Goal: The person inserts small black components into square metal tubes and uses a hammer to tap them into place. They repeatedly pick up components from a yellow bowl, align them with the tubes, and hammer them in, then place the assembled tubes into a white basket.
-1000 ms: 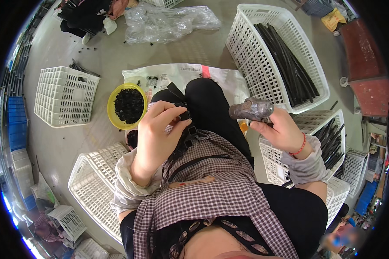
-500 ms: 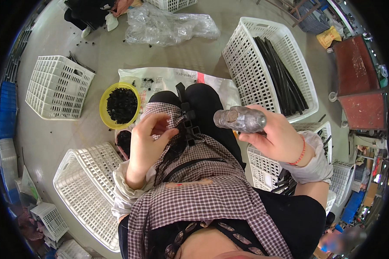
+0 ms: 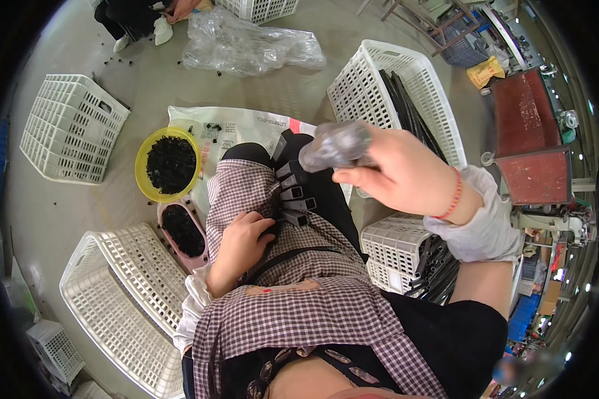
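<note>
My right hand (image 3: 409, 173) is wrapped round a hammer, its worn grey metal head (image 3: 336, 145) raised above my right knee and slightly blurred. Below it, several black square tubes (image 3: 298, 193) lie side by side across my lap, hollow ends toward me. My left hand (image 3: 241, 241) rests on the checked apron (image 3: 243, 189) just left of those tube ends. Its fingers are bent down toward the thumb over a dark patch; what they hold, if anything, is hidden.
To the left stand a yellow bowl (image 3: 140, 174) and a pink tub (image 3: 203, 256), both with small black pieces. White crates (image 3: 106, 266) flank me on both sides; those at right hold long black tubes (image 3: 412, 110). A printed sack (image 3: 246, 120) and clear plastic sheeting (image 3: 253, 43) lie ahead.
My left hand has dropped from above the lap to beside the tube ends. The hammer has moved left and away from me, over the tubes. The whole view has shifted a little.
</note>
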A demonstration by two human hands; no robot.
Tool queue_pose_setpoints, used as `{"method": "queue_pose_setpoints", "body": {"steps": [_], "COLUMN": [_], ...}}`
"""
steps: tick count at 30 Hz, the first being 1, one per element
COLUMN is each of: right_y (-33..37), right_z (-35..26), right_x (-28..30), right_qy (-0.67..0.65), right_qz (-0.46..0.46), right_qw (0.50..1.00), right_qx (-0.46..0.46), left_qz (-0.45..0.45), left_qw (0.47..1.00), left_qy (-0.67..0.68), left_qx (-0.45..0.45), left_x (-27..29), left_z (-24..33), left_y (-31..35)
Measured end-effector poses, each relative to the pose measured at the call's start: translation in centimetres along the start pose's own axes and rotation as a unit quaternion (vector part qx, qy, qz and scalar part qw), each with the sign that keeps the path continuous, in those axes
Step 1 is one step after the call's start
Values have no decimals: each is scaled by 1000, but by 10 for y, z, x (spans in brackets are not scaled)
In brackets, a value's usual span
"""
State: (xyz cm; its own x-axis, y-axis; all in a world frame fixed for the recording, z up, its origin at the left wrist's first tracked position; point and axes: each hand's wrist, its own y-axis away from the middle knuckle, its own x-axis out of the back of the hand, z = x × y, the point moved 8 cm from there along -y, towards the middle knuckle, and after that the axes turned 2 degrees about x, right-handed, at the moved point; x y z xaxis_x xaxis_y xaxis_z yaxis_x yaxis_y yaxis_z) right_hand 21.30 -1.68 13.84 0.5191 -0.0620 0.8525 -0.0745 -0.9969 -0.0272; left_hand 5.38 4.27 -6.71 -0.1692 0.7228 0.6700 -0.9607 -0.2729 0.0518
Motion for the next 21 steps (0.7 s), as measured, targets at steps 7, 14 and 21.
{"method": "queue_pose_setpoints", "body": {"steps": [7,14,21], "right_y": [32,62,88], "right_z": [-1,25,44], "right_x": [10,-15,-23], "right_qy": [-64,-65,-111], "right_qz": [31,24,57], "right_qw": [996,994,986], "right_qx": [-56,-87,-107], "left_qz": [81,64,111], "left_qw": [990,892,834], "left_qy": [113,439,538], "left_qx": [-8,91,48], "left_x": [18,18,40], "left_z": [-2,-15,-1], "left_y": [5,12,-2]}}
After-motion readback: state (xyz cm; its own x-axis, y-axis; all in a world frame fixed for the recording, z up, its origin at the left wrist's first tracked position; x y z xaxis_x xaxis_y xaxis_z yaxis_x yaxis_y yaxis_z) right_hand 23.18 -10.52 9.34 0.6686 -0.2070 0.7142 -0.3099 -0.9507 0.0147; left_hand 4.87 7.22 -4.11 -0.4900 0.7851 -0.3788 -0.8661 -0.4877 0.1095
